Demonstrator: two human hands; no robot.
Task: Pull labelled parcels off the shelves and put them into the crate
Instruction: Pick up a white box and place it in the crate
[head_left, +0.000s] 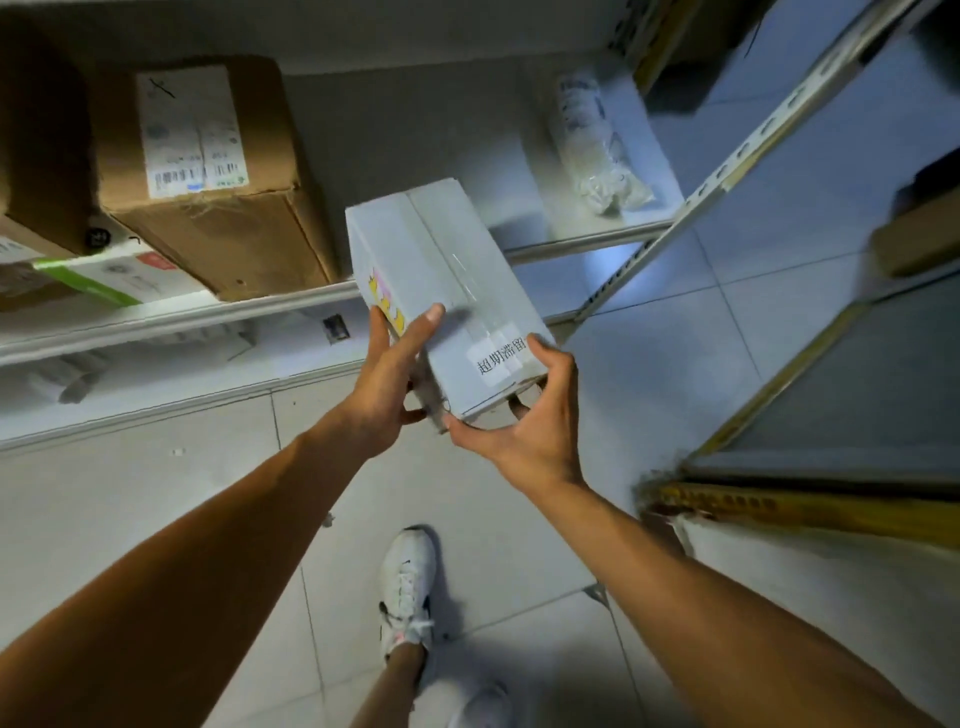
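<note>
Head: 2 hands grip 1 parcel (441, 291).

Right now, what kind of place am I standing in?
Probably a parcel storeroom or pickup depot: slotted metal shelving stands on a tiled floor, a brown carton with a shipping label sits on it, and both hands hold a labelled grey box.

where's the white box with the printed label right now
In the head view the white box is mid-frame, held in the air by the left hand and right hand, just in front of the shelf edge, right of the brown carton.
</note>
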